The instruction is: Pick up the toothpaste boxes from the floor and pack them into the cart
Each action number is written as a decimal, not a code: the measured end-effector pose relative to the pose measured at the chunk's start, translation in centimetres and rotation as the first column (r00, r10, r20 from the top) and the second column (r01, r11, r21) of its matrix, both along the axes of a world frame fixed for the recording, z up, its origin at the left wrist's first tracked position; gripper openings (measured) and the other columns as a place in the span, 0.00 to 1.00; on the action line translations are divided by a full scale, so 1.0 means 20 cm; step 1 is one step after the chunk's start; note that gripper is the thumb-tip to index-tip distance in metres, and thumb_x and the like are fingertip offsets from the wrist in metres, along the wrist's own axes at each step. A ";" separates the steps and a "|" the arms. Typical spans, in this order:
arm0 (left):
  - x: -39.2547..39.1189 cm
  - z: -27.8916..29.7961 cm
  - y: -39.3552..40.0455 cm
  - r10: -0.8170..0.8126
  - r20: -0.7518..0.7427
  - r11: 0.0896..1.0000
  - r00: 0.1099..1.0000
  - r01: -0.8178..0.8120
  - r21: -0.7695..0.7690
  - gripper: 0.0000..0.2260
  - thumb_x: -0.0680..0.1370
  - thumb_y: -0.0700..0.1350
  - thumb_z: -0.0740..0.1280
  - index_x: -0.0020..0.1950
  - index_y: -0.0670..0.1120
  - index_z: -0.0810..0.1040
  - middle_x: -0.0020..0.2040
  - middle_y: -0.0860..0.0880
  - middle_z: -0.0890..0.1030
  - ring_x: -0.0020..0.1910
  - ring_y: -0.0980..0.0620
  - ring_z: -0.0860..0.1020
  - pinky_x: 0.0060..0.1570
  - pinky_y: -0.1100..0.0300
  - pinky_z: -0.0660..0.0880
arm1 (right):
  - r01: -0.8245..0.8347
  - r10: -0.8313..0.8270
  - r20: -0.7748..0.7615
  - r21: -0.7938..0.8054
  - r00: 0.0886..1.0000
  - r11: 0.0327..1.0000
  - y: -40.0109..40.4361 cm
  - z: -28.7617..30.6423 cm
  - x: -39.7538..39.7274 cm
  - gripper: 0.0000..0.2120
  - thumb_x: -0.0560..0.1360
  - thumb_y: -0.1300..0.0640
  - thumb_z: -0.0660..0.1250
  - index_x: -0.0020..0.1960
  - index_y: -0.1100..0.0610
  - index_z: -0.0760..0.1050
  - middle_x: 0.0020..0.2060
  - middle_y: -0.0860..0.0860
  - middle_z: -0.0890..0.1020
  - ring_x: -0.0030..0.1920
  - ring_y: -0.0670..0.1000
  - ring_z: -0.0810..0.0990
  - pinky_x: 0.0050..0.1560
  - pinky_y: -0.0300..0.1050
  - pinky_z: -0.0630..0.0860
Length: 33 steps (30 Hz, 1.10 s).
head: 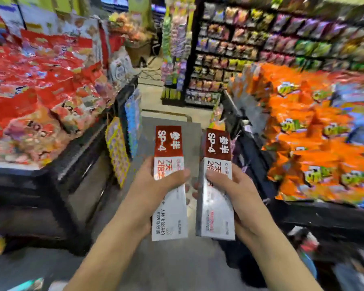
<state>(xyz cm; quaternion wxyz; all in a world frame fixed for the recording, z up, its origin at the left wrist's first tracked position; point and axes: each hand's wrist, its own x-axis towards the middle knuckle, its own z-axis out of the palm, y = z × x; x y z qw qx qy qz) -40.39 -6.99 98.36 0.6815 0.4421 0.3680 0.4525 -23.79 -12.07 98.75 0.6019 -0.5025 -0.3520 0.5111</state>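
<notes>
Between two snack displays in a shop aisle, the person has a toothpaste box in each hand, both held up off the grey floor (170,267). Left hand (153,185) wraps around the left box (170,208), thumb across its printed face; right hand (235,190) grips the right box (216,215) the same way. Both boxes run lengthwise away from the body, red ends pointing forward, side by side and just about parallel, a small gap between them. Can't make out a cart for sure in this blurry shot, so which hand is closer to it is anyone's guess. Next up is probably finding it and dropping them in.
</notes>
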 end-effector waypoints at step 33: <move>3.75 -0.48 -0.77 -0.923 -0.241 0.324 0.301 0.944 -0.061 0.20 0.71 0.40 0.78 0.60 0.49 0.77 0.45 0.47 0.86 0.42 0.47 0.85 0.47 0.46 0.82 | 0.970 -0.968 0.203 -0.222 0.148 0.102 -1.39 -0.52 2.75 0.38 0.62 0.50 0.83 0.67 0.44 0.70 0.55 0.45 0.85 0.55 0.48 0.85 0.60 0.52 0.79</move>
